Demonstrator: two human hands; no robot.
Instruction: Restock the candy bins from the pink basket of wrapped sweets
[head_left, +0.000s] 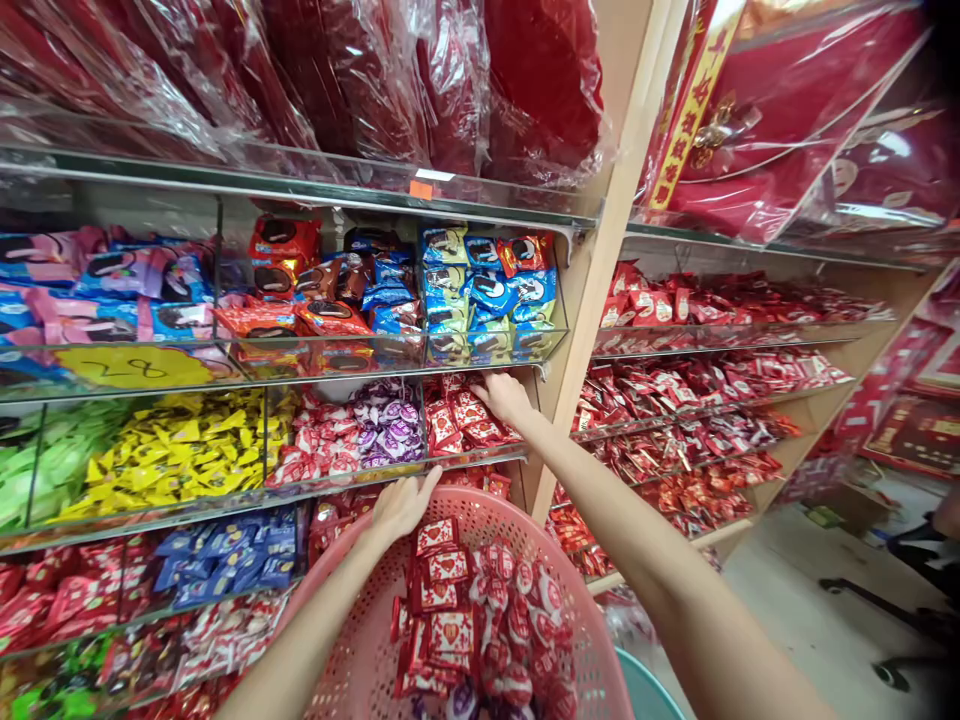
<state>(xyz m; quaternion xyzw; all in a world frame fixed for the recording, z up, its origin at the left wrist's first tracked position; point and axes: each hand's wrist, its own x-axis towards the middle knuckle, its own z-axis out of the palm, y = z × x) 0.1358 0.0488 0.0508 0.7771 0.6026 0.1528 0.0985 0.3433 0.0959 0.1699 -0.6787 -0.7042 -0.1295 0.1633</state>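
Note:
My left hand [403, 506] is closed over the far rim of a pink perforated plastic basket [315, 610], its thumb pointing toward the shelf and its other fingers mostly hidden. Inside the basket lie square red-and-white candy packets [452, 640] on the left, round red-and-white wrapped candies [519, 622] on the right and a few purple ones at the bottom. My right hand [504, 397] reaches into a clear shelf compartment, its fingers bent onto red candy packets [472, 420] like those in the basket. The fingertips are partly hidden among the packets.
Left of that compartment sit purple candies [390, 425] and yellow packets [187, 440]. Above runs a glass shelf with blue and red snack packs [487, 285]. A wooden upright [592, 290] stands right of my right hand. Below right shows a teal tub [645, 688].

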